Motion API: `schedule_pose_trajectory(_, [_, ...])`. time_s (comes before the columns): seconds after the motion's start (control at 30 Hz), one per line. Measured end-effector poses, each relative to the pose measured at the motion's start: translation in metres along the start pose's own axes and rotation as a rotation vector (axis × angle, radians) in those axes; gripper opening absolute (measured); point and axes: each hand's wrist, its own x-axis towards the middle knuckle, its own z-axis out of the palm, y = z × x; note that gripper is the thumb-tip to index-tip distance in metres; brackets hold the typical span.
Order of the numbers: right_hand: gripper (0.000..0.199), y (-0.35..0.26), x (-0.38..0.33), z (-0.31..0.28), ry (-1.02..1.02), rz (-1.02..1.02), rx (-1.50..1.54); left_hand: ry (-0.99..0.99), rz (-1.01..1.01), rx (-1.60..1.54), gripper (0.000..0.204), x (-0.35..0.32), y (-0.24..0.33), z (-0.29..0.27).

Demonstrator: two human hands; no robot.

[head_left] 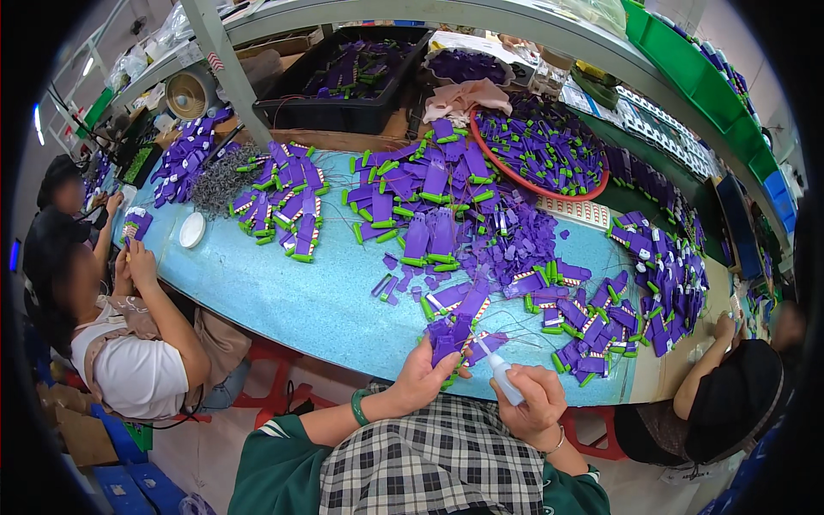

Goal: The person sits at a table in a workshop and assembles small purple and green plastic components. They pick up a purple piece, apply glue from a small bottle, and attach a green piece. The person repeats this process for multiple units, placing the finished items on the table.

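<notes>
At the near edge of the blue worktable, my left hand is closed around several purple plastic pieces with green ends. My right hand grips a small whitish squeeze bottle, tilted so its thin nozzle points up and left at the held pieces. Whether the tip touches them is too small to tell. Beyond my hands lies a heap of loose small purple parts. More purple-and-green pieces, with thin wires and striped strips, spread to the right of the bottle.
Behind the heap stand a red-rimmed round basket and a black crate, both holding purple pieces. A white round lid and a grey pile of tiny parts lie leftward. Co-workers sit left and right. A metal shelf beam crosses above.
</notes>
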Motion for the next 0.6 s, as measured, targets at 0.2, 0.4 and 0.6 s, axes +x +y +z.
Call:
schedule_pose_trajectory(0.2, [0.038,-0.001,0.007,0.001,0.016,-0.086,0.018,0.022,0.048,0.215,0.03,0.001,-0.003,-0.002])
schedule_pose_trajectory(0.4, [0.042,-0.002,0.002,0.003,-0.022,-0.032,0.01,0.073,0.09,0.341,0.029,0.0,-0.01,-0.003])
schedule_pose_trajectory(0.6, [0.038,-0.002,0.007,0.001,-0.047,-0.067,0.005,0.081,0.172,0.544,0.032,0.001,0.001,-0.002])
